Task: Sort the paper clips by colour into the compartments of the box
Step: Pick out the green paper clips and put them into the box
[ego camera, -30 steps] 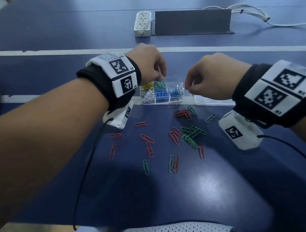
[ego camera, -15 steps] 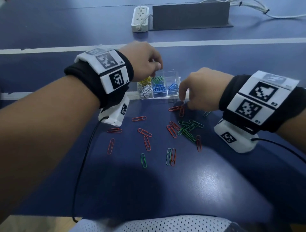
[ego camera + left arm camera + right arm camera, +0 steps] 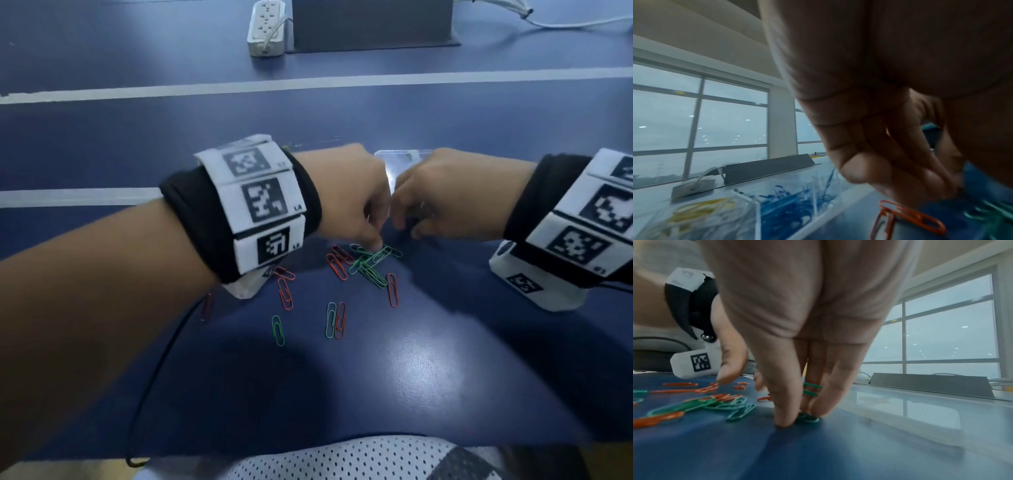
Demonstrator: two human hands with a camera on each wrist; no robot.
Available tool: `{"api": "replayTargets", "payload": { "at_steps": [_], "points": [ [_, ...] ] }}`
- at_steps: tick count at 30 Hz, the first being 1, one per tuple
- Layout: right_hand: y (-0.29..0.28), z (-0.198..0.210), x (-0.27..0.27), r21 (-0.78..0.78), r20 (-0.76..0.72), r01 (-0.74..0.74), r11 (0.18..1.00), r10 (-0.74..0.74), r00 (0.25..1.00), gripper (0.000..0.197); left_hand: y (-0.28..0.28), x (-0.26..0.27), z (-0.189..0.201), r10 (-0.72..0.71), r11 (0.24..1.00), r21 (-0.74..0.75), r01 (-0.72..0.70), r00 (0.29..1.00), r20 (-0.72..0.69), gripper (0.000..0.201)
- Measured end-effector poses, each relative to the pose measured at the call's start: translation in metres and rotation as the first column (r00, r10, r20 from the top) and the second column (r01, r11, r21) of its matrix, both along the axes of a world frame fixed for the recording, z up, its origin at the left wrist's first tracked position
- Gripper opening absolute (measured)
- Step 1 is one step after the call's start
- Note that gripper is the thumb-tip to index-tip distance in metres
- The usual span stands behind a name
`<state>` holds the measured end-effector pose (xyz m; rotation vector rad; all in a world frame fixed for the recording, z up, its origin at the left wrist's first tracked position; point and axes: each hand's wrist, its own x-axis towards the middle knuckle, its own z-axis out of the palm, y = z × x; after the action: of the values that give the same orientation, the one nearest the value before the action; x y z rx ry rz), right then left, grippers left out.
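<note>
Dark blue tabletop [image 3: 428, 377] with white stripes, large windows behind; a white power strip [image 3: 267, 29] and grey cable cover lie at the far edge. The clear plastic compartment box [image 3: 756, 216] stands beyond both hands, already holding yellow, white and blue clips in separate cells. Loose orange and green paper clips [image 3: 371, 274] lie scattered on the near side, just below the hands.

Right hand [image 3: 455, 195]: fingertips [image 3: 785, 418] pressed to the table, pinching a green paper clip [image 3: 808, 417] that lies flat directly beneath them; green clips also appear tucked between its fingers higher up. Left hand [image 3: 346, 198]: fingers curled downward, tips at the green cluster, an orange paper clip [image 3: 908, 216] lying just beneath it; whether it holds anything cannot be told.

Judgement: the green clip sits within the right hand's grip, so lifting calls for closing the pinch under its edge; the box lies forward and to the left.
</note>
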<state>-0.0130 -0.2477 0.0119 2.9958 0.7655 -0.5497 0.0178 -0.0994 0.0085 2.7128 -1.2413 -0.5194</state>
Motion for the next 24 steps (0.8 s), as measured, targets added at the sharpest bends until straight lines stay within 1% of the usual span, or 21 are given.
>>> {"api": "replayTargets", "payload": {
  "at_steps": [2, 4, 6, 9, 11, 14, 15, 17, 18, 21, 24],
  "points": [
    [0.000, -0.001, -0.004, -0.003, 0.006, -0.016, 1.000, 0.016, 1.000, 0.019, -0.003, -0.004, -0.007, 0.002, 0.998, 0.065, -0.002, 1.000, 0.000, 0.029],
    [0.001, -0.002, -0.007, -0.003, 0.011, -0.016, 1.000, 0.016, 1.000, 0.021, -0.004, -0.006, -0.010, 0.020, 0.996, 0.086, -0.020, 1.000, 0.004, 0.030],
    [0.003, -0.003, -0.009, 0.006, 0.020, 0.009, 1.000, -0.009, 1.000, 0.024, -0.006, -0.008, -0.010, 0.030, 0.995, 0.094, -0.031, 0.999, 0.013, 0.026],
    [0.004, -0.006, -0.010, 0.042, 0.040, 0.100, 0.994, -0.101, 0.994, 0.028, -0.007, -0.012, -0.011, 0.014, 0.996, 0.085, -0.015, 1.000, 0.012, 0.010],
    [0.005, -0.006, -0.012, 0.093, 0.021, 0.168, 0.981, -0.171, 0.985, 0.029, -0.007, -0.014, -0.013, 0.010, 0.997, 0.081, -0.009, 1.000, 0.000, 0.009],
    [0.007, -0.006, -0.017, 0.150, -0.002, 0.226, 0.963, -0.228, 0.974, 0.031, -0.005, -0.014, -0.012, 0.037, 0.996, 0.081, -0.036, 0.999, -0.019, 0.006],
    [0.007, -0.006, -0.019, 0.162, -0.002, 0.240, 0.957, -0.243, 0.970, 0.030, -0.004, -0.013, -0.009, 0.057, 0.996, 0.072, -0.055, 0.998, -0.029, 0.005],
    [0.009, -0.006, -0.020, 0.183, -0.013, 0.263, 0.947, -0.266, 0.964, 0.023, 0.000, -0.010, -0.003, 0.097, 0.995, 0.039, -0.096, 0.995, -0.037, 0.002],
    [0.011, -0.006, -0.021, 0.181, -0.021, 0.264, 0.947, -0.265, 0.964, 0.019, 0.002, -0.008, 0.000, 0.115, 0.993, 0.020, -0.114, 0.993, -0.041, 0.004],
    [0.018, -0.008, -0.021, 0.120, -0.011, 0.219, 0.968, -0.219, 0.976, 0.021, 0.008, -0.002, 0.008, 0.150, 0.988, -0.035, -0.152, 0.987, -0.062, 0.009],
    [0.024, -0.010, -0.023, 0.111, 0.019, 0.164, 0.980, -0.167, 0.986, 0.019, 0.018, 0.006, 0.014, 0.200, 0.974, -0.094, -0.206, 0.977, -0.069, 0.014]
  ]
}}
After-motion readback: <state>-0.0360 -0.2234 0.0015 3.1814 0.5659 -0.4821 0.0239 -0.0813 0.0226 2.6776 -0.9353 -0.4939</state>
